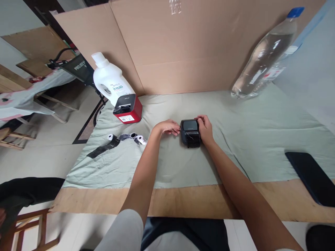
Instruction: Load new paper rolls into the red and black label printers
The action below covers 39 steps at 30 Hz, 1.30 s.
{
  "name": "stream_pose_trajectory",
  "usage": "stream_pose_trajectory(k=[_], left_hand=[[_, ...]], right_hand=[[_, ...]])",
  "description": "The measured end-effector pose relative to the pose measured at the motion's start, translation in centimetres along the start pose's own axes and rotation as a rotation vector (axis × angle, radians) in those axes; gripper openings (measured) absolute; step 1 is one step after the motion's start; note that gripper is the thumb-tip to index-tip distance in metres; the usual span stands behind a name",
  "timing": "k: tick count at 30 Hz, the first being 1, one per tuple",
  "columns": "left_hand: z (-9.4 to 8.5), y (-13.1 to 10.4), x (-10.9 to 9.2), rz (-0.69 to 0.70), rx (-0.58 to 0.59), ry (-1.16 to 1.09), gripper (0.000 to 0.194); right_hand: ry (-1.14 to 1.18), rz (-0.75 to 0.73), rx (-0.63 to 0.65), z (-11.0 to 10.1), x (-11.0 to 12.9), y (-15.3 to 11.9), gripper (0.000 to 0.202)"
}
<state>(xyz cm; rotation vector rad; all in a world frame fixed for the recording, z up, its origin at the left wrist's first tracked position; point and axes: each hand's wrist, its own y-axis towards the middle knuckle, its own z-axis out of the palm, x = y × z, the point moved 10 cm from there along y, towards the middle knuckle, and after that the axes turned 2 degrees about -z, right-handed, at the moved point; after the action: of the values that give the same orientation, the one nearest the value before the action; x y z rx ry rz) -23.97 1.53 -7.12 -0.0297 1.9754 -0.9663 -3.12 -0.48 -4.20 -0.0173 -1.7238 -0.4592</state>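
A small black handheld printer (190,133) with a dark screen and a glossy black lower part lies on the green cloth. My right hand (205,129) grips it along the right edge, with the fingers curled around the far right corner. On the other side, my left hand (169,127) has its fingers stretched out loosely towards the left edge. The fingertips are at or very near the casing; whether they touch I cannot tell. To the left lie small white paper rolls (141,139) with black strips of tape or film (103,149).
A red and black box-shaped device (128,108) stands by a white detergent bottle (112,78) at the back left. Large clear bottles (267,59) lean at the back right against a cardboard wall (183,45). A black phone (312,176) lies at the right. Another person's dark sleeve (31,190) shows at left.
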Motion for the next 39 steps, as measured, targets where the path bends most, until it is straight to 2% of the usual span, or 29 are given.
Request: stream_pose_trajectory(k=[7,16,19,26,32,36,39], left_hand=[[0.3,-0.8,-0.5,-0.023,-0.045,-0.036,0.012],[0.6,-1.0,-0.4,-0.026,-0.02,-0.05,0.02],[0.4,-1.0,-0.3,-0.024,-0.028,-0.046,0.016],[0.8,-1.6,-1.3,0.003,0.025,0.081,0.008],[0.6,-2.9,-2.4,0.02,-0.031,0.185,0.006],[0.1,-4.2,-3.6,0.069,-0.101,0.181,0.019],[0.2,-5.5,-4.6,0.108,-0.108,0.189,0.029]], right_hand=[[-0.01,-0.011,-0.001,0.0,0.0,0.1,0.023],[-0.017,0.012,0.0,0.0,-0.3,0.1,0.024],[0.004,0.007,-0.003,0.0,-0.4,0.1,0.024],[-0.002,-0.003,0.001,0.0,-0.1,0.1,0.024],[-0.005,-0.009,0.005,-0.1,-0.1,0.1,0.024],[-0.001,-0.001,0.01,-0.1,-0.2,0.1,0.025],[-0.003,-0.004,0.015,0.0,-0.1,0.1,0.026]])
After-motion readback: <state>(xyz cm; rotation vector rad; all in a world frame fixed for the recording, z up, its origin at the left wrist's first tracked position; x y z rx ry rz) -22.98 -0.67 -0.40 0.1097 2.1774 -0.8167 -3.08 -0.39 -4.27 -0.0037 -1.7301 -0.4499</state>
